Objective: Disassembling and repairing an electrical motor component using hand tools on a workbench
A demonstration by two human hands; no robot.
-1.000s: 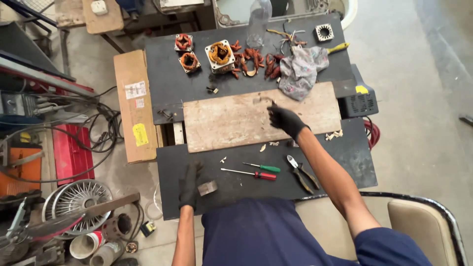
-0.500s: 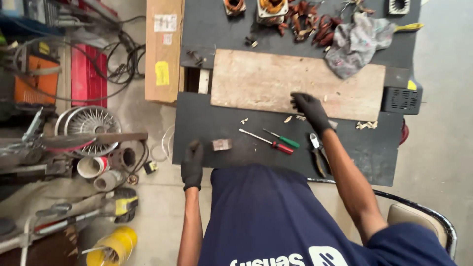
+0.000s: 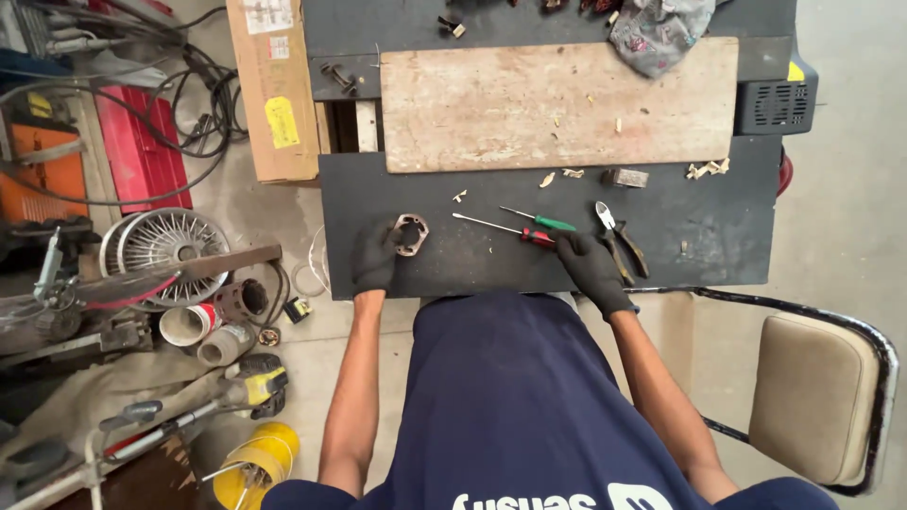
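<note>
Our gloved left hand [image 3: 374,259] curls against the left rim of a small metal ring piece [image 3: 410,234] lying flat on the dark bench [image 3: 699,227]; it looks stiff and light, best pinched by its rim. Our gloved right hand [image 3: 591,267] closes over the handle end of the red screwdriver [image 3: 501,229], rigid and grippy, with the green screwdriver [image 3: 537,219] just beyond and pliers [image 3: 620,240] to the right.

Head camera looks steeply down onto workbench [image 3: 567,255].
</note>
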